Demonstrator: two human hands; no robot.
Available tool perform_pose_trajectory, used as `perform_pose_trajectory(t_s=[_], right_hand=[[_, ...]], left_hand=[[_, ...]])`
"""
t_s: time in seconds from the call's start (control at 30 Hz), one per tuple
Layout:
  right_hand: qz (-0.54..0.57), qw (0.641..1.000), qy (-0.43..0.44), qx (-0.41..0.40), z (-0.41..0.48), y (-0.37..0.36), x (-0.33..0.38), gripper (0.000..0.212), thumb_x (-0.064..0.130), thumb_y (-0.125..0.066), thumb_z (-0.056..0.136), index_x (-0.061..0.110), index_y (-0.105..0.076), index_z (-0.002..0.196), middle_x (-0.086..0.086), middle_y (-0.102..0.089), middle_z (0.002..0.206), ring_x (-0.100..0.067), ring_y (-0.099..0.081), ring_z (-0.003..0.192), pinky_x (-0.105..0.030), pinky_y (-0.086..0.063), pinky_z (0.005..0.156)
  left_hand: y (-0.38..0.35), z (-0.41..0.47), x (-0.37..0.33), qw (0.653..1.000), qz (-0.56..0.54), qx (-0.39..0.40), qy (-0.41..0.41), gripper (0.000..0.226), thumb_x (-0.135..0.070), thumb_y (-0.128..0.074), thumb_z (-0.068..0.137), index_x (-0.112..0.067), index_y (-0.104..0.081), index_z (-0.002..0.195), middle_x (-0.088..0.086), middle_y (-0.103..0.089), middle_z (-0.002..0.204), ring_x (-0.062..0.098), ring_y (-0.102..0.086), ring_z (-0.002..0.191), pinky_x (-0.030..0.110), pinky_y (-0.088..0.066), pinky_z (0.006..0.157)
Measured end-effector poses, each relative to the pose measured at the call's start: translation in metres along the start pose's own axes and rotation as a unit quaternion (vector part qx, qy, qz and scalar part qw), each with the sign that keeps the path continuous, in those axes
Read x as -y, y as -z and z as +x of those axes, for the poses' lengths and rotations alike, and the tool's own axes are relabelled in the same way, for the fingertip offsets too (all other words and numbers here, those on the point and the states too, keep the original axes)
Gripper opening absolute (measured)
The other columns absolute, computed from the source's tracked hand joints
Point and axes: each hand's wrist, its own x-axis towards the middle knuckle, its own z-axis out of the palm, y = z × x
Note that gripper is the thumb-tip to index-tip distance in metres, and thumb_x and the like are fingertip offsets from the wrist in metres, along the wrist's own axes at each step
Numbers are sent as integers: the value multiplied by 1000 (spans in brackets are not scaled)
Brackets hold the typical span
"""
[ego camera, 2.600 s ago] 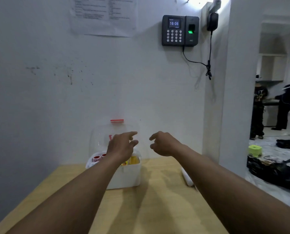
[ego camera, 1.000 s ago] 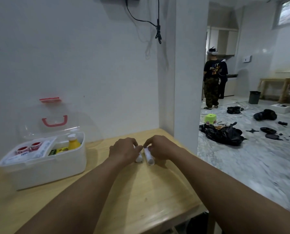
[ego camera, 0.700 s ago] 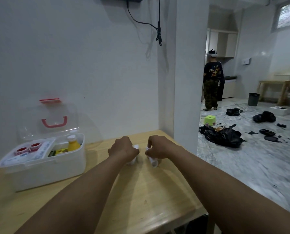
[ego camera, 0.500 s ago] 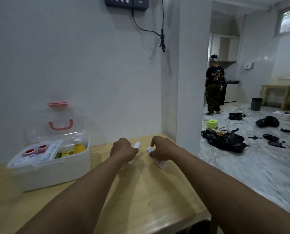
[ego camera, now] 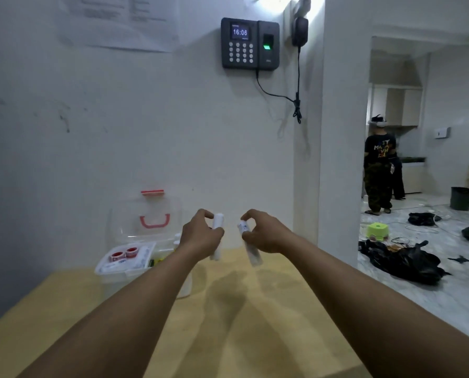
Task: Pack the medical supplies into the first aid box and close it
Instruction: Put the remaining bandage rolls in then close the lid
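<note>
My left hand [ego camera: 200, 237] grips one roll [ego camera: 218, 221], my right hand [ego camera: 264, 236] the other roll [ego camera: 255, 256], fingers [ego camera: 205, 214] curled round, presumably bound for the open box [ego camera: 118, 279].

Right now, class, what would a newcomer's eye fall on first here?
Mid-frame, the left hand grips one slim white roll, the right hand a second slim white roll. To their left, the open white plastic first aid box stands on the yellow wooden table. Above, a black wall keypad shows 16:06.

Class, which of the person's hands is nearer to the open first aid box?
Left. The left hand, holding a roll, is just right of the box; the right hand, holding a second roll, is farther right.
</note>
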Motion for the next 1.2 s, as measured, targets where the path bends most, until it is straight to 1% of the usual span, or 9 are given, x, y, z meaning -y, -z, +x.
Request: perform_pose_trajectory(t_s=[0.1,0.3,0.43,0.53,0.67,0.83,0.97,1.1,1.2], right_hand=[[7,1000,24,-7,5,-4,24,37,30,-59,92,26,-50,127,-5,-64,110,-20,-61,89,-32,-45,70],[19,998,52,-29,14,-21,63,32,27,-63,90,27,-48,119,-6,-64,103,-23,-64,85,-39,-56,73],[47,996,67,-30,19,-32,78,29,23,-60,92,27,-45,117,-7,-64,96,-19,-60,72,-32,-49,58],[68,994,76,-37,22,-40,86,30,22,-61,92,27,-44,117,-8,-65,94,-19,-59,69,-34,-50,60],[87,992,81,-44,27,-53,95,32,19,-61,92,26,-43,117,-9,-65,98,-20,-61,74,-33,-53,62],[78,992,92,-41,30,-65,98,31,18,-60,92,25,-43,117,-9,-68,95,-25,-64,80,-40,-55,68],[65,993,96,-27,28,-73,96,31,17,-60,93,24,-43,118,-9,-68,98,-26,-65,83,-36,-53,66],[74,992,100,-30,27,-76,95,32,18,-60,94,24,-43,120,-8,-68,97,-24,-65,82,-30,-52,61],[84,989,110,-44,28,-79,95,30,18,-61,93,25,-44,118,-7,-69,88,-26,-66,80,-38,-55,67]], left_hand=[[23,0,2,1000,5,-10,-23,45,-22,-58,87,-33,-46,128,7,-68,100,26,-64,88,34,-51,70],[59,2,17,998,18,-41,-41,38,-18,-59,87,-36,-53,120,8,-69,100,26,-63,86,33,-52,71],[76,5,31,997,26,-60,-44,38,-15,-61,88,-33,-53,120,4,-67,98,27,-62,90,34,-51,76],[82,7,40,996,32,-72,-49,39,-13,-63,89,-31,-52,122,3,-65,102,25,-62,90,31,-49,73],[86,11,51,995,31,-75,-50,37,-10,-64,86,-33,-52,113,-3,-64,89,24,-63,86,36,-56,77],[87,12,61,995,40,-72,-51,34,-10,-65,85,-31,-54,109,-2,-65,89,22,-63,87,38,-56,77],[87,10,70,997,36,-50,-46,35,-9,-67,85,-29,-55,112,-3,-68,93,20,-65,89,25,-49,62],[85,10,80,998,31,-46,-38,38,-8,-69,84,-32,-55,110,-2,-70,96,19,-66,91,32,-56,73],[85,10,85,997,33,-51,-36,38,-10,-71,83,-31,-55,110,-1,-69,99,19,-65,90,33,-57,74]])
